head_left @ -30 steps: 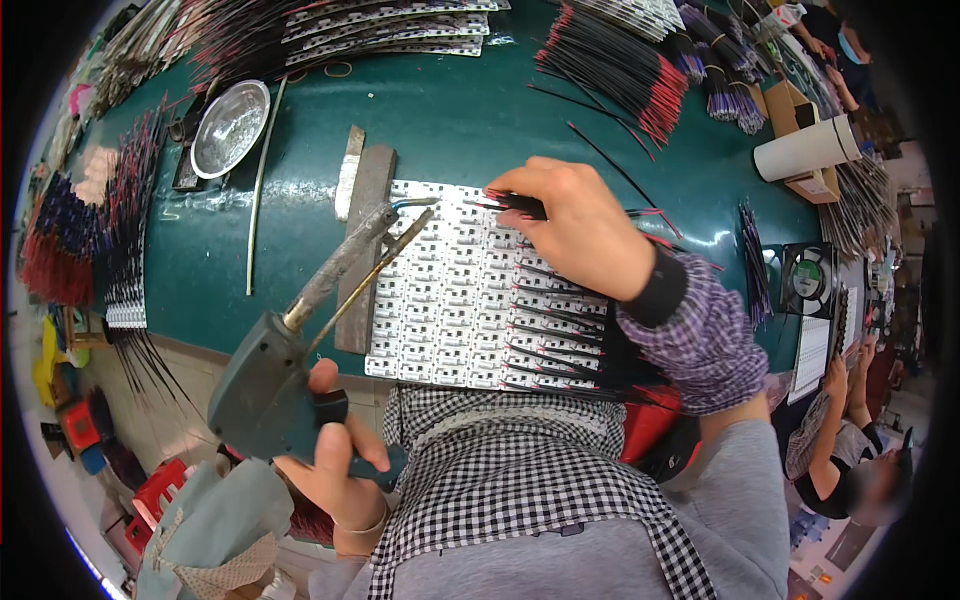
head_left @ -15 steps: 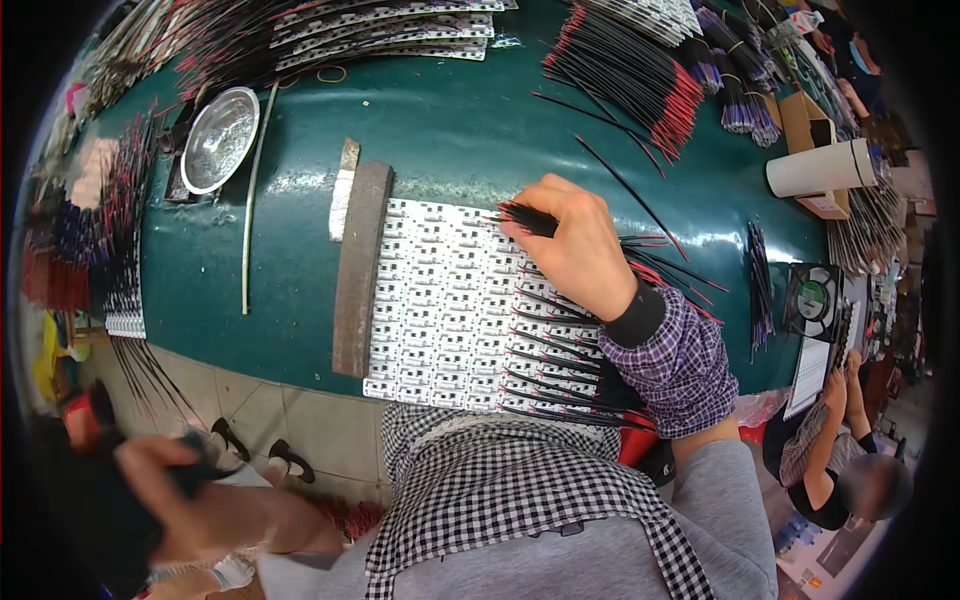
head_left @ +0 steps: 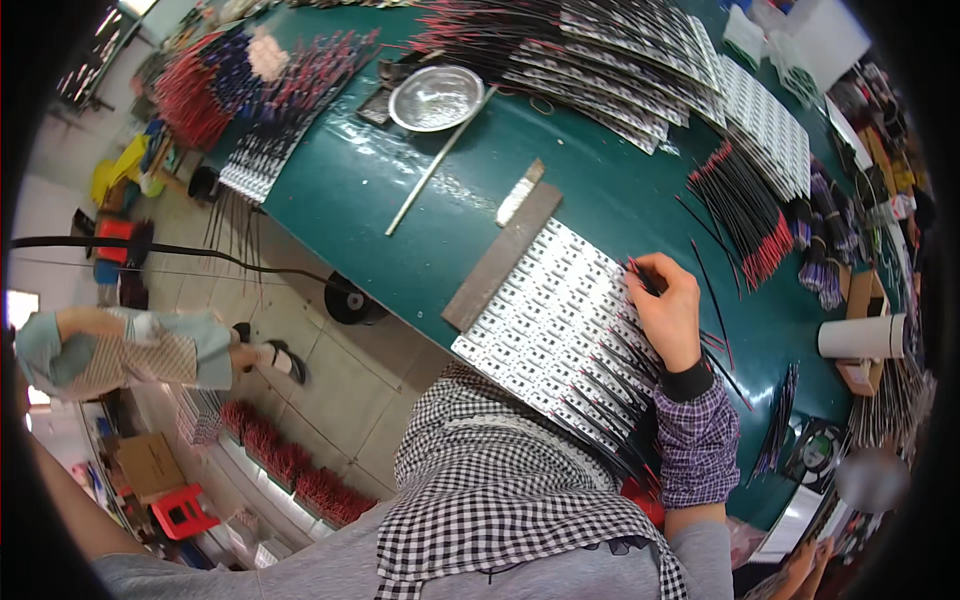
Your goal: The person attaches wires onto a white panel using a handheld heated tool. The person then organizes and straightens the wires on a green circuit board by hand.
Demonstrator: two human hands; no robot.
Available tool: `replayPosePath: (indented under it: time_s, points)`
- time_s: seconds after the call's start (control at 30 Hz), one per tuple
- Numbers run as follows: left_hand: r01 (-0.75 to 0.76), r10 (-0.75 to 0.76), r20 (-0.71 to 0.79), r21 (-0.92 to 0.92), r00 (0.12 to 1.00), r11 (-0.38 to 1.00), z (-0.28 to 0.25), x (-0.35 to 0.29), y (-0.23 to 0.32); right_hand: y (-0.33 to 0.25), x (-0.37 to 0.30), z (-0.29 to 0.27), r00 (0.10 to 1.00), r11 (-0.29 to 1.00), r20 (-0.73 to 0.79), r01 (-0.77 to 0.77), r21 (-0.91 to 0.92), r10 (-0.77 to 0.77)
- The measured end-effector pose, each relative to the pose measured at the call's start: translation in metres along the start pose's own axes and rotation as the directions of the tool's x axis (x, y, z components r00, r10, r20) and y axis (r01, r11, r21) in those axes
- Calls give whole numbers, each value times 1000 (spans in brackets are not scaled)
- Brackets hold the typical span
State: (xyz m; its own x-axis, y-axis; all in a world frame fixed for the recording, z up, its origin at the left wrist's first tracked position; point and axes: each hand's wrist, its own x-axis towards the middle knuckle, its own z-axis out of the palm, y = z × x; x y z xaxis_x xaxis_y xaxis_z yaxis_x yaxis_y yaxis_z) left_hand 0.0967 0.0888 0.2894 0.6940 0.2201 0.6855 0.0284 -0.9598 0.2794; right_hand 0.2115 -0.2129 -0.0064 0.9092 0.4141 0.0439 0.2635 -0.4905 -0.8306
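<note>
My right hand point(head_left: 668, 310) is closed on a small bundle of black wires point(head_left: 640, 275) with red tips, at the far right corner of a white circuit board panel point(head_left: 545, 310). Rows of small dark parts cover the panel. Several red-tipped black wires point(head_left: 610, 385) stick out along its right side, partly under my right wrist. A heavy grey-brown bar point(head_left: 505, 257) lies along the panel's left edge, with a short metal strip point(head_left: 520, 193) beside it. My left forearm point(head_left: 85, 500) runs out past the lower left rim, so that hand is out of sight.
On the green table point(head_left: 400, 265) are a metal bowl point(head_left: 436, 99), a thin rod point(head_left: 440, 163), stacked wired panels point(head_left: 610, 80) and a pile of black wires point(head_left: 745, 215). A white cylinder point(head_left: 862, 337) stands right. A person point(head_left: 130, 350) is at the left; a black cable point(head_left: 180, 250) crosses there.
The view has turned, so the table appears slanted and more floor shows at left. My left hand, blurred at lower left before, has left the view. My right hand still grips the wires.
</note>
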Motion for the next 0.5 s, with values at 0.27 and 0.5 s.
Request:
replayPosePath:
  time_s: [0.27, 0.5]
  points:
    - [228, -245, 6, -393, 969, 891, -7, -74, -1, 1, 1, -1, 1000, 998, -6, 7, 65, -7]
    - [810, -657, 506, -501, 559, 304, 87, -208, 7, 1, 3, 4, 997, 997, -61, -38, 66, 42]
